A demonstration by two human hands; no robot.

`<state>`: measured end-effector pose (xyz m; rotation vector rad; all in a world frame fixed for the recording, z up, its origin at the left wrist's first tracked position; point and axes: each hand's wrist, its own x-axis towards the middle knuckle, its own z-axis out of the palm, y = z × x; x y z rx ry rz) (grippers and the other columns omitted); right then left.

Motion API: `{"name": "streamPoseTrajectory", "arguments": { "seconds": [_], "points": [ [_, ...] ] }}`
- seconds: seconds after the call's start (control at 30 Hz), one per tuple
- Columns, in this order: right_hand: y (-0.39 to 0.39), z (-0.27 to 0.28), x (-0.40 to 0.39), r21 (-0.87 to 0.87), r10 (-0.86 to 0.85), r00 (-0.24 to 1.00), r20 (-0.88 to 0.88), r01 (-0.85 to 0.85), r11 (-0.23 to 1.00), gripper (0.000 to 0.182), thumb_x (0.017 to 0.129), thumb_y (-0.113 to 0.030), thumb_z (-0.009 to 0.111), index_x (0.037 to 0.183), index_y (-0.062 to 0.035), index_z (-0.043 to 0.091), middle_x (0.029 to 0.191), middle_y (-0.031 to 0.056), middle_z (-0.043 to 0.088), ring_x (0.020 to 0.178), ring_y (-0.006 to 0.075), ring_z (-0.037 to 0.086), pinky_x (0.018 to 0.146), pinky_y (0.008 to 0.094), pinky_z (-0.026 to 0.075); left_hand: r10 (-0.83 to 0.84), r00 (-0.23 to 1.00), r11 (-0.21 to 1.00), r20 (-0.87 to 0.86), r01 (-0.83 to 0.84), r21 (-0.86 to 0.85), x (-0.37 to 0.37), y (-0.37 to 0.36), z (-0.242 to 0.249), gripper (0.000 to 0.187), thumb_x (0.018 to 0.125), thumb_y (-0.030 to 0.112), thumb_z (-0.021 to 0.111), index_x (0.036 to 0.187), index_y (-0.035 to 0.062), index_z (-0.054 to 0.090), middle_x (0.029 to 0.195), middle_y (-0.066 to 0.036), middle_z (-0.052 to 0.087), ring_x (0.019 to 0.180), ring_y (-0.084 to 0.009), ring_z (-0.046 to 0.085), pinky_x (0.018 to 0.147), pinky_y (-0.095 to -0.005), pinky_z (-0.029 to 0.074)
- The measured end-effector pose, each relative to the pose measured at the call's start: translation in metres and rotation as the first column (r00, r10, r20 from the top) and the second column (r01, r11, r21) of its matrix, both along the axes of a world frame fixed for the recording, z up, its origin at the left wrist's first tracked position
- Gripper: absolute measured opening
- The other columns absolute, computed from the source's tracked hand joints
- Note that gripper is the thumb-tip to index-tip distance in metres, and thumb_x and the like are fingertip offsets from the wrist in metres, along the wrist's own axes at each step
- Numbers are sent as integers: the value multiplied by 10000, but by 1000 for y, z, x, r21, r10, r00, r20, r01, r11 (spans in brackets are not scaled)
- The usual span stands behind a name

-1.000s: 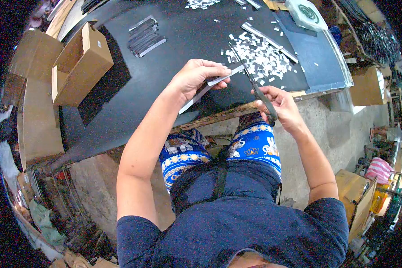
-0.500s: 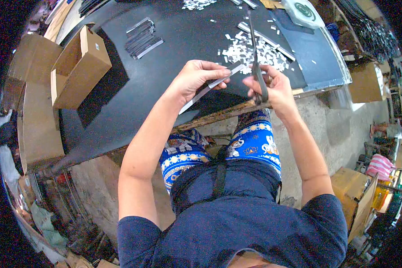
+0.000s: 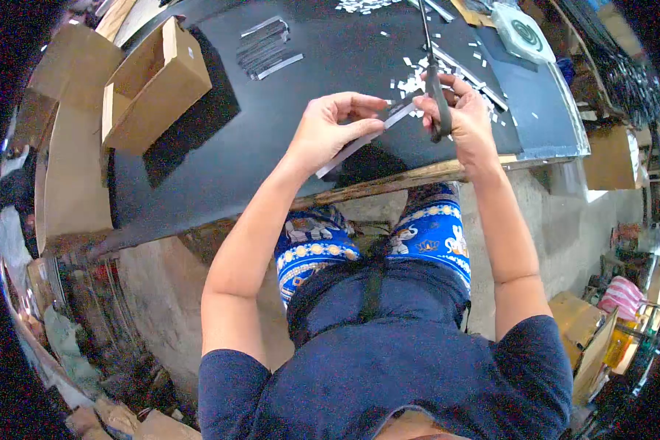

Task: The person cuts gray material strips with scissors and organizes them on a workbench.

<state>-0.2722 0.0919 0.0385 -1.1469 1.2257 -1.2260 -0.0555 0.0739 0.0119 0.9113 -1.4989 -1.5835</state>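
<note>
A narrow white-and-dark strip (image 3: pixel 353 151) runs slantwise over the near edge of the table, between my hands. My left hand (image 3: pixel 328 130) has it at the thumb, with the index finger lifted a little above it. My right hand (image 3: pixel 474 125) grips dark-handled scissors (image 3: pixel 437 110), blades pointing away from me. The strip's far end reaches the right thumb and fingertips, beside the scissor handles. Just beyond, small cut white pieces (image 3: pixel 411 82) lie in a loose pile, partly hidden by the right hand and scissors.
On the dark table (image 3: pixel 220 194), a bundle of strips (image 3: pixel 265 48) lies beyond my left hand. An open cardboard box (image 3: pixel 170 88) stands at the left. Longer strips (image 3: pixel 471 73) rest by the pile. A clear plastic bag with a green coil (image 3: pixel 524 33) sits back right.
The view has shifted, so the table items appear farther right and higher. My left index finger has lifted from the strip, and its far end is now at my right fingertips.
</note>
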Motion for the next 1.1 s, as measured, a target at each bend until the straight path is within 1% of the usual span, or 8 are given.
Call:
{"name": "streamPoseTrajectory", "arguments": {
  "seconds": [0.03,0.1,0.23,0.43,0.6,0.87,1.03,1.1],
  "points": [
    [-1,0,1,8,6,1000,13,-6,1000,459,723,-102,784,1125,10,592,739,45,631,564,90,560,507,212,410,6,1000,1000,-1,-6,0,2,2,0,283,823,88,713,1089,5,660,955,-38,680,834,-92,615,745,-231,491],
    [0,3,4,16,30,1000,2,-30,999,448,733,-97,781,1129,0,598,743,30,623,558,78,553,505,198,404,43,999,979,12,-39,-199,7,4,3,286,830,62,698,1105,8,646,931,-34,667,845,-92,608,760,-240,490],
    [-3,4,6,44,89,995,-41,-88,995,434,739,-100,781,1128,-13,610,738,11,613,545,62,545,501,182,394,-118,990,989,76,124,-77,24,5,8,197,841,60,682,1032,10,675,891,-31,657,860,-100,602,786,-248,485],
    [-3,10,10,52,143,989,-27,-141,989,419,742,-117,783,1114,-18,617,709,-11,588,546,59,538,503,189,385,-153,970,962,189,189,-195,37,8,17,133,838,53,668,955,10,714,893,-42,660,877,-118,607,793,-249,474],
    [-5,9,10,58,197,980,-39,-195,979,418,744,-128,783,1110,-15,617,701,-24,574,538,59,529,501,190,374,-320,947,947,18,320,-29,45,12,20,229,796,49,703,1018,-8,699,950,-52,645,918,-138,591,820,-256,464],
    [-4,12,10,107,233,971,-47,-227,968,420,751,-150,779,1114,-22,611,690,-24,569,540,59,527,490,200,366,-343,939,939,25,344,-30,47,10,22,280,754,49,738,1022,-20,695,976,-67,635,925,-151,583,836,-260,459],
    [7,25,3,79,126,970,-208,-112,991,413,766,-169,766,1121,-30,607,717,-8,576,536,61,525,479,207,367,-333,943,943,20,333,7,54,7,21,288,741,35,742,1020,-21,696,985,-70,635,940,-154,582,851,-265,457],
    [23,33,-8,58,166,961,-220,-157,986,459,786,-270,732,1110,14,573,725,34,582,527,88,533,457,217,375,-298,955,953,1,297,63,59,8,22,296,731,27,745,1019,-20,696,990,-71,637,943,-153,581,856,-265,453]
  ]
}}
